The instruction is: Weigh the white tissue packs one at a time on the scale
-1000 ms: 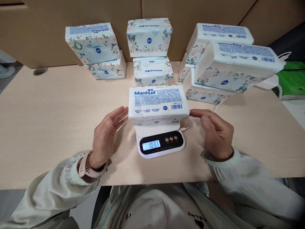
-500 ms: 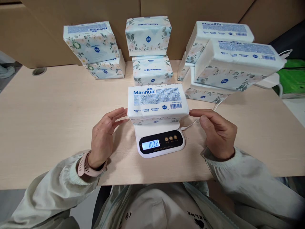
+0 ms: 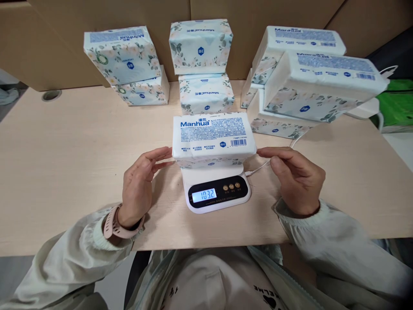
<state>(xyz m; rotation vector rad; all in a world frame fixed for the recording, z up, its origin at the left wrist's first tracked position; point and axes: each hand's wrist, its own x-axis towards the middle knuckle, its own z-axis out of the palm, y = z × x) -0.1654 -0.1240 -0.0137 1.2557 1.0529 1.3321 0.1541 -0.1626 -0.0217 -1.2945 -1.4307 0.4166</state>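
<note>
White scale (image 3: 213, 175) bears one pack (image 3: 214, 135) between two hands (image 3: 137, 185) (image 3: 300, 181).

The bench (image 3: 71, 172) is lit softly, and the cardboard (image 3: 129, 10) behind is left dimmer. Faint, soft-edged shadows are cast between the left hand (image 3: 138, 187) and the scale (image 3: 211, 175). A blue-white glow is given off by the display (image 3: 204, 195), whose digits can be read. The fine print on the front pack (image 3: 206, 148) is smeared. The right-hand corners are darkened, and the sleeves (image 3: 338, 249) are stretched by wide-angle distortion.
</note>
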